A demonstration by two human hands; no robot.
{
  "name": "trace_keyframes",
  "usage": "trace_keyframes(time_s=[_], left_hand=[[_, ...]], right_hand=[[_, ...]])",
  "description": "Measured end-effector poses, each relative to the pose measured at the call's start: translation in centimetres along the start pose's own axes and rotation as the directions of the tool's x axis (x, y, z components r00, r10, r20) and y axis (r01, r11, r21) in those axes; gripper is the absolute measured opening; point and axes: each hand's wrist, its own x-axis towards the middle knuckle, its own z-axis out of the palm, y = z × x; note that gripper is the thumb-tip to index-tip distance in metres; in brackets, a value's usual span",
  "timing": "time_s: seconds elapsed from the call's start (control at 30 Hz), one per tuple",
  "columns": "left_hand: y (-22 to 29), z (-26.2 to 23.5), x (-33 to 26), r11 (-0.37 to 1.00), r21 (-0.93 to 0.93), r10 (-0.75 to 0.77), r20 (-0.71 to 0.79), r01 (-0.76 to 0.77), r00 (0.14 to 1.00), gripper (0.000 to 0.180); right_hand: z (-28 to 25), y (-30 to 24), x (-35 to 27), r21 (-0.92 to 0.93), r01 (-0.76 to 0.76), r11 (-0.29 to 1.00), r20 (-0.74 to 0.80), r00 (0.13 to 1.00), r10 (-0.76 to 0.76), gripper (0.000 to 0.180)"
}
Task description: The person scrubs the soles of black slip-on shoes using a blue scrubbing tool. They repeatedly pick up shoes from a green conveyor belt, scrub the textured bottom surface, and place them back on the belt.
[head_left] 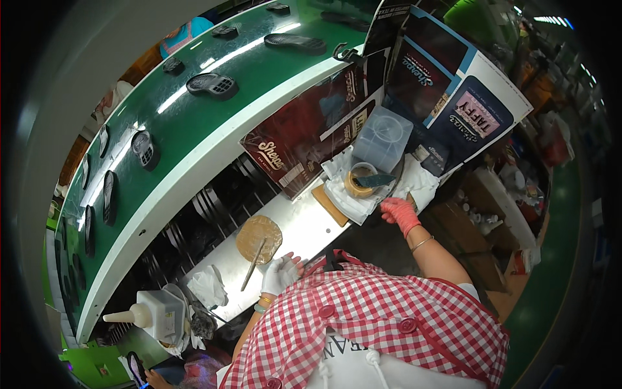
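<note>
My left hand (282, 275), in a white glove with bare fingertips, rests at the near edge of the metal worktop (299, 227). Its fingers are stretched out and hold nothing visible. Just beyond it lies a round tan disc (258, 240) with a thin stick-like tool (253, 264) across it. My right hand (400, 214), in a pinkish-red glove, is beside a white cloth (421, 185) at the right end of the worktop. Its fingers are bent together; what they hold, if anything, is hidden. Nearby, a tape roll (358, 184) has a dark flat piece resting on it.
Beyond the worktop, a green conveyor belt (253, 61) carries several black shoe soles (212, 84). A clear plastic box (382, 137) stands by printed cardboard panels (478, 117). A white bottle with a long nozzle (155, 316) and crumpled white paper (208, 288) are at left.
</note>
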Motion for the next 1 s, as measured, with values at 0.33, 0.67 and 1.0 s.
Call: trace_keyframes(time_s=[0.33, 0.67, 1.0], left_hand=[[0.4, -0.6, 0.4, 0.991, 0.133, -0.016, 0.02, 0.013, 1.0, 0.03], [16.7, 4.4, -10.4, -0.123, 0.675, 0.963, 0.257, -0.728, 0.075, 0.015], [41.6, 0.6, -15.7, -0.045, 0.958, 0.997, 0.062, 0.283, -0.052, 0.059]], right_hand=[[8.2, 14.3, -0.6, -0.718, 0.519, 0.464, 0.61, 0.79, 0.059, 0.044], [7.4, 8.0, -0.3, -0.903, 0.131, 0.409, 0.184, 0.979, 0.092, 0.051], [12.1, -2.9, -1.4, -0.844, 0.276, 0.46, 0.206, 0.959, -0.196, 0.047]])
